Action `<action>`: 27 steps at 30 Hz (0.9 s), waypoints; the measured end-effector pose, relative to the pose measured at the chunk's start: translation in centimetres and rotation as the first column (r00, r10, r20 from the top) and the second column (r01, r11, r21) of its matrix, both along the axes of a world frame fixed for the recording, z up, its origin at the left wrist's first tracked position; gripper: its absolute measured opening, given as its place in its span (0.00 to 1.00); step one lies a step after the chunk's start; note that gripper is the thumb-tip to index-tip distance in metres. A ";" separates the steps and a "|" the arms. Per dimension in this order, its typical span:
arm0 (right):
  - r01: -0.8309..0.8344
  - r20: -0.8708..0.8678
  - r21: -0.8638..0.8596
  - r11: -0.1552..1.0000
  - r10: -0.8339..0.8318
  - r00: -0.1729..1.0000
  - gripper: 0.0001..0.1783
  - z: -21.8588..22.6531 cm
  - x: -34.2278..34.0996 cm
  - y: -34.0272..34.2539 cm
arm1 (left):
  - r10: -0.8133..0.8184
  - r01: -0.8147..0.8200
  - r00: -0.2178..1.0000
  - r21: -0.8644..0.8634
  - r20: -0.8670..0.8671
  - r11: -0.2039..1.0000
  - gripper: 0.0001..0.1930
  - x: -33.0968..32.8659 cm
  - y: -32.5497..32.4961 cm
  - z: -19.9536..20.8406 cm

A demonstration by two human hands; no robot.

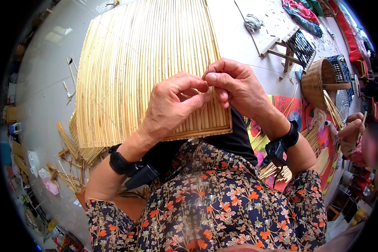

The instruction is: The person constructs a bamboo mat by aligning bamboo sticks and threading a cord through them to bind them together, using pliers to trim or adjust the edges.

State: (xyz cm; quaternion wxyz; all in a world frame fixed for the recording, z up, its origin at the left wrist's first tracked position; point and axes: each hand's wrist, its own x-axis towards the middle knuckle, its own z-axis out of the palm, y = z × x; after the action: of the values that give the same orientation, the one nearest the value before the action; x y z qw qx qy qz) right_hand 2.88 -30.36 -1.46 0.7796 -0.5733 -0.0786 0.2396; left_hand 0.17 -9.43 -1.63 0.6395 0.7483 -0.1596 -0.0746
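A large panel of pale yellow stalks [130, 63], laid side by side and bound along its near edge, slopes away from my lap. Over its right-hand part, near the corner, my two hands come together. My left hand [172, 103] is closed in a pinch, thumb against fingers. Thumb and forefinger of my right hand [237, 86] are pressed together just beside it, at the panel's right edge. Whatever is pinched between the fingertips is too fine or hidden to make out. Dark straps with small boxes circle both wrists.
Loose stalks and dry scraps [69, 147] lie on the floor at left. On the right are a bright patterned cloth [277, 105] with bundles of stalks, a woven basket [317, 80], a folding stool [298, 46] and another person's hand [353, 130] beside a stalk.
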 end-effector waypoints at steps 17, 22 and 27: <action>0.054 -0.011 -0.012 0.998 -0.054 0.998 0.10 -0.6 -0.1 0.4 | 0.018 -0.046 0.983 -0.155 -0.182 0.987 0.09 -1.0 0.3 -1.0; 0.048 0.017 -0.070 0.996 -0.047 0.999 0.10 -0.6 -0.2 0.5 | 0.037 -0.041 0.999 -0.145 -0.031 0.989 0.07 -0.6 0.0 -1.8; 0.045 0.029 -0.104 0.994 -0.042 0.999 0.08 0.0 -0.2 0.9 | 0.036 -0.052 0.993 -0.145 -0.114 0.988 0.06 -0.5 0.3 -1.7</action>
State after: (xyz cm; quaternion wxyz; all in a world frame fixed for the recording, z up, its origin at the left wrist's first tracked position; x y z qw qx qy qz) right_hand 2.71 -29.47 -1.43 0.7522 -0.6183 -0.0639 0.2186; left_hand -0.36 -9.13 -3.29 0.7025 0.6970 -0.1124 -0.0898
